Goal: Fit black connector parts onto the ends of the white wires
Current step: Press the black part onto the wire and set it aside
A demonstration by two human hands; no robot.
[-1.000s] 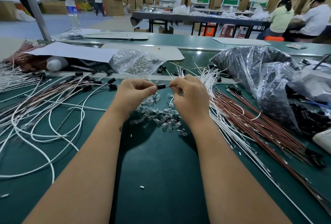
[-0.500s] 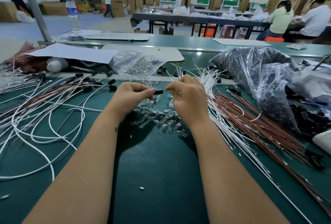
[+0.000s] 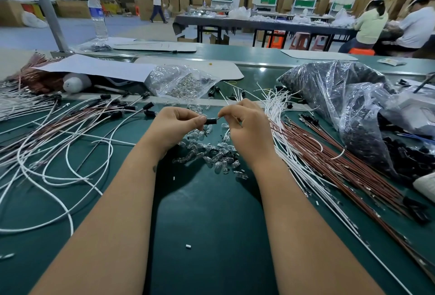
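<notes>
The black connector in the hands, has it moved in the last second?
No, barely: the black connector is pinched just above the pile of clear bulbs, as before.

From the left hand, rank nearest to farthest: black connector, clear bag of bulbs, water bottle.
1. Black connector, pinched at the left hand's fingertips.
2. Clear bag of bulbs, on the table beyond the hand.
3. Water bottle, far back left.

Two bare forearms, no sleeves, left hand (image 3: 174, 125), right hand (image 3: 249, 127), no rings
</notes>
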